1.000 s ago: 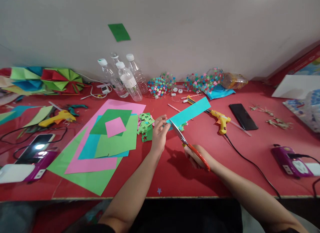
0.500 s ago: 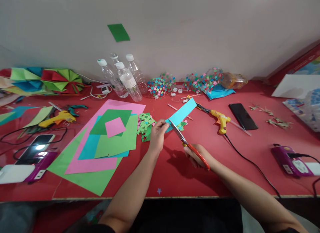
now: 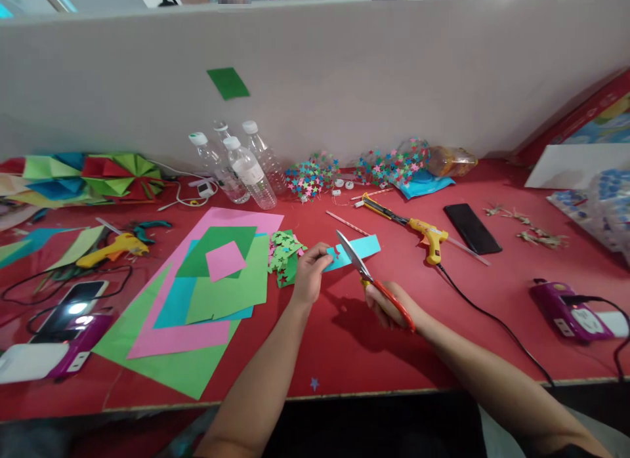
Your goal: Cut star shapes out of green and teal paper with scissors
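Between its thumb and fingers, my left hand pinches one end of a blue paper strip, whose near end has small cut-outs. My right hand grips a pair of scissors with red and yellow handles. The blades cross over the strip and point up and to the left. Just left of my left hand lies a pile of green and pink paper stars and scraps. A red-and-white striped straw rests on the red table beyond the strip.
Stacked coloured paper lies on the left, with plastic bottles behind it. A yellow glue gun with its cord and a black phone lie to the right. A purple power strip sits further right; a grey wall stands behind.
The blue strip has turned to lie flatter and lower, and the scissor blades now stand clear above its edge. The head view has tilted up, showing the wall's top.
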Tool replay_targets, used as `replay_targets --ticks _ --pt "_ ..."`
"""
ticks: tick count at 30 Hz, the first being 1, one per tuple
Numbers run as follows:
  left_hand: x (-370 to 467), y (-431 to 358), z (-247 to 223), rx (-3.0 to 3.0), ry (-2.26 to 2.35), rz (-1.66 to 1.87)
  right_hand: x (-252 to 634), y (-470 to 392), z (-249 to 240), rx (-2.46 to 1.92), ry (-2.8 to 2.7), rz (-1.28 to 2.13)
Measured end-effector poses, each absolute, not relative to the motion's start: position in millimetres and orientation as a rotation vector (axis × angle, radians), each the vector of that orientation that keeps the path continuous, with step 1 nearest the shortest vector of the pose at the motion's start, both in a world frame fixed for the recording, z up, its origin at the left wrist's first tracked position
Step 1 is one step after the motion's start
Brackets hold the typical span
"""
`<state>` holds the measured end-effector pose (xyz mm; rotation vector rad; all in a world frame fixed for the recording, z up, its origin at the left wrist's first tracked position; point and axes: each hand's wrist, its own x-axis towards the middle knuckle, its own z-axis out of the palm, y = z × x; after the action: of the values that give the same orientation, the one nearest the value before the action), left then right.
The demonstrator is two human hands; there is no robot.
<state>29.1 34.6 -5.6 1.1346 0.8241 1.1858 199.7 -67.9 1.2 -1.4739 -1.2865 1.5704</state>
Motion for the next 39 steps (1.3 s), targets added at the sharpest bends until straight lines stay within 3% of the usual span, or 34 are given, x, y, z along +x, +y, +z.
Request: replay_targets --ticks 8,14,23,39 --pt "18.7 44.4 -6.1 1.168 0.692 0.836 222.1 -64.4 13.6 -1.276 -1.139 1.227" --pt "18.6 45.1 -15.8 1.552 0.767 0.480 226.1 -52.1 5.4 -1.524 -1.060 1.262" --pt "24.6 36.7 -11.3 1.966 0.782 0.409 212.3 -48.1 -10.8 -1.532 -1.175 1.421" --pt "42.3 14.5 -18.4 2.364 0.799 0.597 207.8 -48.8 -20.6 -1.531 -1.275 1.224"
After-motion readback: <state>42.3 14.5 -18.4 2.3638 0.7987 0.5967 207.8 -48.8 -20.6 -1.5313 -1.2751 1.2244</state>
